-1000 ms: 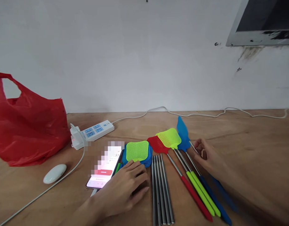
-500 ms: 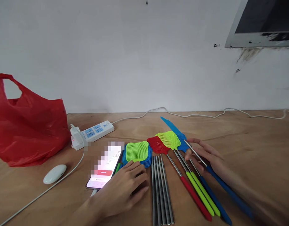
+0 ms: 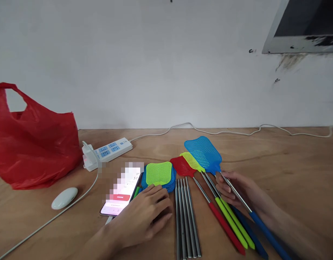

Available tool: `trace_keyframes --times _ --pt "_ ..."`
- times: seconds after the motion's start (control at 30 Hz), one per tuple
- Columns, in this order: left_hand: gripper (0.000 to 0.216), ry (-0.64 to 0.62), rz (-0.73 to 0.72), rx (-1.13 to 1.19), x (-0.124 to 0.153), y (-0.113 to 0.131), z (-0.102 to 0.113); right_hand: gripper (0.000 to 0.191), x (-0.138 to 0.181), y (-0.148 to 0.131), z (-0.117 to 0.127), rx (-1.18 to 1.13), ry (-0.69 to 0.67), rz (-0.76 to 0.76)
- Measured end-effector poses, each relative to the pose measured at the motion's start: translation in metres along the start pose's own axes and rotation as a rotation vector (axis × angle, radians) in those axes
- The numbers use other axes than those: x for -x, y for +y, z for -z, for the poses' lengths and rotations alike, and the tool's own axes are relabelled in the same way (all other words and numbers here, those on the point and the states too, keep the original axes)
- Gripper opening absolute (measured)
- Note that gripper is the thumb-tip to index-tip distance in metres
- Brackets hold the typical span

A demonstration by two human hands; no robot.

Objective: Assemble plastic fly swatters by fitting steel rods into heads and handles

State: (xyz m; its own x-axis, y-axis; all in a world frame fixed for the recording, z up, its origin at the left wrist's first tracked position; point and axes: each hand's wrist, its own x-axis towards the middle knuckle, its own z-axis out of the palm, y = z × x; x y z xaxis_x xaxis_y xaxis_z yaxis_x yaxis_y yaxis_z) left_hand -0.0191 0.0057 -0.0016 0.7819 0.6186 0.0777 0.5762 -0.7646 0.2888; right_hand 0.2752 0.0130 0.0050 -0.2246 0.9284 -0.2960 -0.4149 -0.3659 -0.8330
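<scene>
A fly swatter with a blue mesh head, metal shaft and blue handle is in my right hand, gripped by the shaft just below the head. Its head overlaps other swatters lying fanned out: a red one and lime-green ones, with red, lime and blue handles toward me. My left hand rests on the table, fingertips on the near edge of stacked lime-green and blue swatter heads, thumb apart. Several metal rods lie side by side between my hands.
A phone with its screen lit lies left of my left hand. Farther left are a white oval device, a white power strip with a cable, and a red plastic bag. A wall rises behind the table.
The blue swatter in my right hand has turned from edge-on to showing its broad face, and my fingers have shifted around its shaft. My left hand has stayed in place.
</scene>
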Motion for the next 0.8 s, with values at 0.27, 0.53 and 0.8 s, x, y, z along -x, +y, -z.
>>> trace_keyframes --times 0.27,0.53,0.8 --pt "0.01 0.007 -0.004 0.006 0.0 0.001 0.0 0.021 0.002 0.005 0.002 -0.199 0.105 -0.024" --pt "0.015 0.102 0.035 0.232 0.005 0.003 0.001 0.014 0.001 0.01 -0.005 -0.281 0.136 0.044" --pt "0.047 0.154 0.056 0.682 0.019 -0.009 -0.002 0.017 0.004 0.019 -0.007 -0.185 -0.093 0.111"
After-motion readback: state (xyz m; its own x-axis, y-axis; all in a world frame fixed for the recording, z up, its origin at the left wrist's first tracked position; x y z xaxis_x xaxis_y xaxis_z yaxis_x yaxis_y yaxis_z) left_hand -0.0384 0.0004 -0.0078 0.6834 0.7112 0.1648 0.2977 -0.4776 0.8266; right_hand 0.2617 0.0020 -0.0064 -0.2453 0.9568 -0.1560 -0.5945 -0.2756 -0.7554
